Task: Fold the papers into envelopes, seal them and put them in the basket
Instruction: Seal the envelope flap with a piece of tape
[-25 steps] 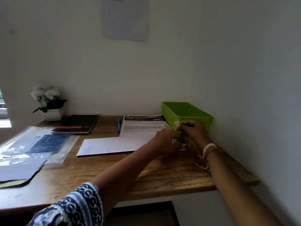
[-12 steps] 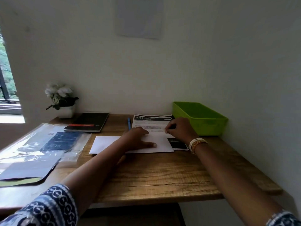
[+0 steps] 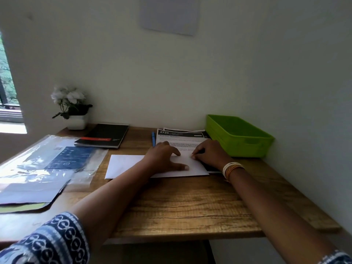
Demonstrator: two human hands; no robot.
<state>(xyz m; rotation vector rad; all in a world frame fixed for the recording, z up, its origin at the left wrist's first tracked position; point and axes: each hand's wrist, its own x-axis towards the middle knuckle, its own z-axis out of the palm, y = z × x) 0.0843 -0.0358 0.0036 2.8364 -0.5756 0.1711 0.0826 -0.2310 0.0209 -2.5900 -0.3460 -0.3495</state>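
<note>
both hands press on the white envelope (image 3: 125,165): left hand (image 3: 163,159) spread flat, right hand (image 3: 208,154) pinching at its top edge. printed papers (image 3: 181,139) lie just beyond the fingers, the green basket (image 3: 245,147) right of the right hand. better to anchor with the left palm while the right works the edge.

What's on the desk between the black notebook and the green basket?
In the head view, a blue pen and printed papers lie between the black notebook and the green basket.
</note>
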